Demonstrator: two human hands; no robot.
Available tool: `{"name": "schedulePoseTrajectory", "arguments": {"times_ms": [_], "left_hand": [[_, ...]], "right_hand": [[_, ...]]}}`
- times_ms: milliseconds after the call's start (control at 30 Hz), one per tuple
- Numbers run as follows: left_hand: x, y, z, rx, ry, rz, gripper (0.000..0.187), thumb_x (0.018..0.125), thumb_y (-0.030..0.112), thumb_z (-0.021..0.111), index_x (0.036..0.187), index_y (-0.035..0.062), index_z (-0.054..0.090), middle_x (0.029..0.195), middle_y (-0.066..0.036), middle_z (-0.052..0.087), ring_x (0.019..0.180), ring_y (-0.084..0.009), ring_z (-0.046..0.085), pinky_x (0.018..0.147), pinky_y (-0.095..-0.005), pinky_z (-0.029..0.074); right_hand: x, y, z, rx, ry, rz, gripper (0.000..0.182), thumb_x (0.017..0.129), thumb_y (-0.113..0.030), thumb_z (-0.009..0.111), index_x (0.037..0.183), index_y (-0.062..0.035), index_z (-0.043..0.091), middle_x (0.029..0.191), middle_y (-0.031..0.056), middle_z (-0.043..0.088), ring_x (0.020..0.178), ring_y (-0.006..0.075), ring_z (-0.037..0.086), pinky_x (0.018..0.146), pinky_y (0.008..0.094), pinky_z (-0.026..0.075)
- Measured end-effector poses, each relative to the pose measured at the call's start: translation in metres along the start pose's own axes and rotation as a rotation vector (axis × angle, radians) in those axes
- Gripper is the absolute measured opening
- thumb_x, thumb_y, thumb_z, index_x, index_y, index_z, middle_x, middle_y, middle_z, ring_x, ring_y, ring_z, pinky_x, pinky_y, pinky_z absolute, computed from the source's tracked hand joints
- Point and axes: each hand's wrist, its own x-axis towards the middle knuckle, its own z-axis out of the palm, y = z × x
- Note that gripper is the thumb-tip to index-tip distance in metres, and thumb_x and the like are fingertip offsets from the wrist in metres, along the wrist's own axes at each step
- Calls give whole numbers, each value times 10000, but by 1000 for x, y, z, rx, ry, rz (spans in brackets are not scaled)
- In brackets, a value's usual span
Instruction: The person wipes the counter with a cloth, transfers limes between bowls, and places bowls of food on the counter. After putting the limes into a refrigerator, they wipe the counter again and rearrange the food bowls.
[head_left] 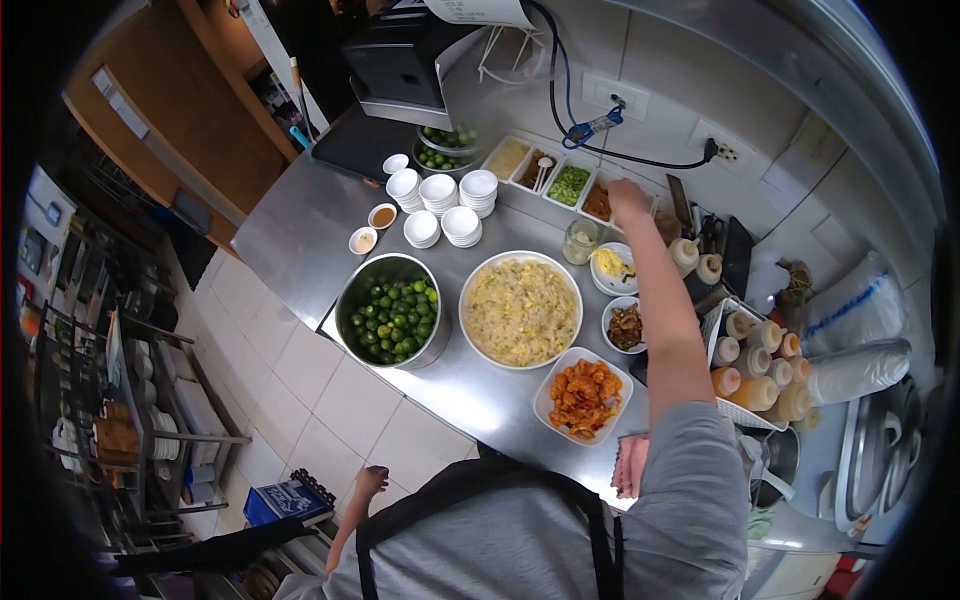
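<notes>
My right hand (628, 200) reaches across the counter to the row of topping containers along the wall. Its fingers look closed and point down beside a container of reddish-brown topping (597, 204); what they hold, if anything, is hidden. Chopped green onion (569, 185) fills the container just left of it. Below my right forearm are a glass jar (581, 241), a small bowl with yellow strips (612, 266) and a bowl of dark brown pieces (626, 326). Down at my side hangs my left hand (372, 482), fingers loosely apart and holding nothing visible, away from the counter.
On the steel counter stand a large bowl of fried rice (521, 309), a square bowl of orange-glazed pieces (584, 396), a metal pot of green limes (394, 318) and stacked white dishes (439, 192). A basket of sauce bottles (760, 365) is at right. A pink cloth (630, 466) lies near the front edge.
</notes>
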Motion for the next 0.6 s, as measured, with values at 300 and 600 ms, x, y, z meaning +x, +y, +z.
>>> {"name": "schedulePoseTrajectory", "arguments": {"times_ms": [300, 600], "left_hand": [[-1, -58, -15, 372, -113, 170, 192, 741, 159, 519, 804, -8, 590, 684, -94, 595, 573, -192, 612, 452, -300, 509], [2, -30, -4, 51, -5, -85, 188, 749, 157, 511, 808, -1, 595, 659, -77, 586, 536, -172, 599, 433, -281, 492]], "right_hand": [[7, 7, 10, 96, -34, 42, 223, 773, -77, 394, 807, -7, 603, 860, 192, 588, 813, 325, 581, 695, 406, 474], [-14, -7, -30, 224, 3, 332, 179, 745, -94, 483, 830, 0, 609, 870, 201, 598, 837, 329, 585, 719, 389, 482]]}}
